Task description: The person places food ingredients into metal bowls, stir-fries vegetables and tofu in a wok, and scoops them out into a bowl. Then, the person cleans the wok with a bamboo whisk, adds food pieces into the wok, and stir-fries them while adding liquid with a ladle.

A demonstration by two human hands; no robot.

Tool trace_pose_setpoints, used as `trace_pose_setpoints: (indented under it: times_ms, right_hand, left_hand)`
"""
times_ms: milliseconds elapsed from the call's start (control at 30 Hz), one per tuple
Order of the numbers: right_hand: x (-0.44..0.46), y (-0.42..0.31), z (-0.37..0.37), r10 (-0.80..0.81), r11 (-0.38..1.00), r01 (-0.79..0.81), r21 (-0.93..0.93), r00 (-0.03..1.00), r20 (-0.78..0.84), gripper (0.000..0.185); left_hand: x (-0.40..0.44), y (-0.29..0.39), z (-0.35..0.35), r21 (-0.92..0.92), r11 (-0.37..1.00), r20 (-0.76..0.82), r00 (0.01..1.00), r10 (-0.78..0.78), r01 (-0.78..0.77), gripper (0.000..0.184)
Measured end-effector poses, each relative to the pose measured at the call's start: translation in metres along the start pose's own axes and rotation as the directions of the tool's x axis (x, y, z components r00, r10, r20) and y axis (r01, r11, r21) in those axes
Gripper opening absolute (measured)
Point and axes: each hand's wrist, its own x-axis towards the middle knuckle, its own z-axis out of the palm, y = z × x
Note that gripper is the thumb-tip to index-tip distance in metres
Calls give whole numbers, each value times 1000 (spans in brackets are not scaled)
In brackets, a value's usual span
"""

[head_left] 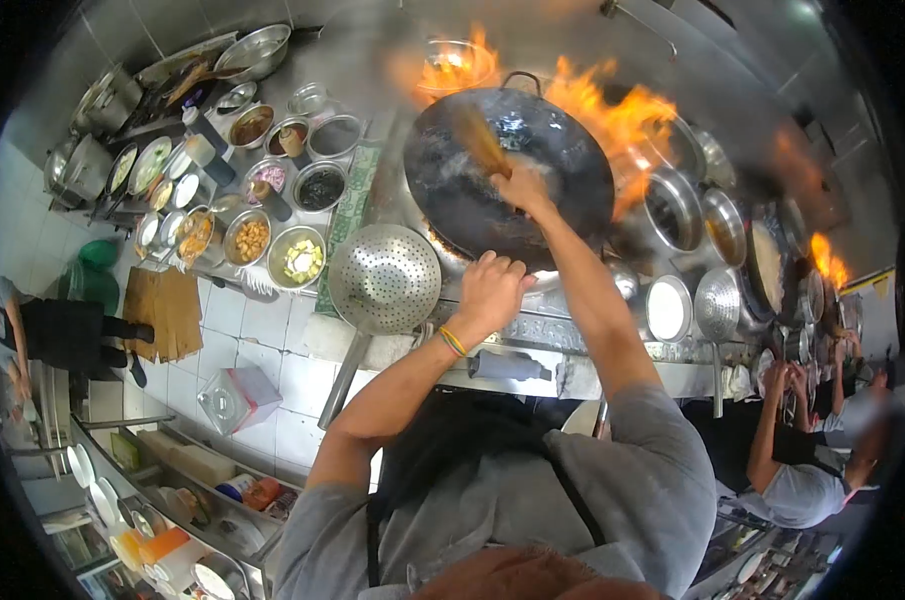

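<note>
A large dark wok [452,215] sits on the burner in front of me, with steam over its wet inside and flames behind its far rim. My right hand [525,188] reaches over the wok, closed around a bamboo wok brush [484,142] whose bristle end is blurred. At the wok's near edge, my left hand [492,293] has its fingers curled over the rim; the exact grip point is hidden beneath the hand. Just left of that hand lies a perforated strainer ladle [384,278], its handle pointing down toward my left forearm.
Several metal bowls of ingredients, such as cubed vegetables [300,260], stand at left beside squeeze bottles [210,160]. Flames [612,110] burn behind the wok. Metal pots [672,210] and another strainer [717,305] are at right. A co-worker [797,480] stands at right, another person at far left.
</note>
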Motion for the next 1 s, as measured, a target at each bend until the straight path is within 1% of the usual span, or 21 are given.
trace_pose_setpoints:
  times_ms: [33,133,167,200,267,333,367,400,433,467,533,567,600,667,700,733,800,833,900,967,1000]
  right_hand:
    - [5,1,0,72,994,-83,-74,988,-136,52]
    - [-9,-4,18,-71,988,65,-140,997,-33,53]
    - [-28,-14,10,-161,982,167,-92,985,68,52]
    - [-26,-12,7,-186,982,189,-19,976,113,51]
    - [-19,-2,-4,-247,967,226,120,948,199,49]
    - [-7,2,-9,6,1000,-4,-30,996,84,50]
    - [0,8,4,46,997,-48,-60,998,-34,51]
    - [3,3,8,79,992,-93,-87,985,-151,51]
    - [0,0,14,108,989,-113,-92,993,-55,51]
    - [-12,-2,12,-45,993,46,-104,999,6,50]
    - [-48,-3,-4,-337,932,350,-97,932,132,49]
    - [-47,-6,-22,-305,934,325,-146,942,143,47]
    - [-45,-9,-40,-273,934,300,-196,950,154,46]
    - [-7,17,-41,8,957,52,-287,979,203,47]
    - [-2,17,-33,66,951,-63,-304,998,-2,48]
    - [-1,20,-23,50,945,-34,-324,998,41,48]
    - [-5,22,-5,4,929,48,-368,990,140,48]
    - [-39,-4,-29,-92,925,171,-339,968,235,50]
    - [-76,1,-55,-192,923,306,-232,890,413,52]
    - [-93,5,-102,-57,880,296,-372,843,535,53]
    - [-83,23,-109,5,774,306,-554,872,489,52]
  left_hand:
    - [2,4,3,13,1000,4,1000,-12,12,23]
    - [7,9,3,35,999,9,999,-33,33,23]
    - [6,9,4,36,999,14,999,-39,38,22]
    - [5,7,5,39,998,22,999,-42,41,22]
    - [6,7,10,30,999,-51,999,-19,21,22]
    - [6,11,7,45,999,-33,999,-28,29,21]
    - [6,11,9,24,999,-56,998,-28,30,19]
    - [6,10,9,11,1000,-12,999,-30,30,17]
    - [5,7,8,-3,999,29,999,-35,35,15]
    - [3,5,7,-19,999,70,997,-44,45,16]
    - [-7,4,-4,-135,991,-65,998,14,-22,26]
    - [-12,1,-10,-188,980,-138,990,39,-64,32]
    - [-20,-5,-15,-145,989,-144,990,-8,-13,39]
    - [-51,-15,-31,-66,995,-129,988,-88,80,53]
    - [-69,-27,-29,-14,991,-116,984,-133,132,59]
    - [-92,-42,-22,38,982,-106,978,-182,187,66]
    - [-133,-57,-13,26,890,-14,891,-454,455,75]
    - [-147,-57,-14,13,877,1,877,-480,480,77]
    - [-168,-60,-18,-8,847,26,847,-531,532,80]
    - [-176,-58,-17,-59,832,33,834,-551,552,82]
    - [-178,-55,-16,-84,824,39,829,-559,560,83]
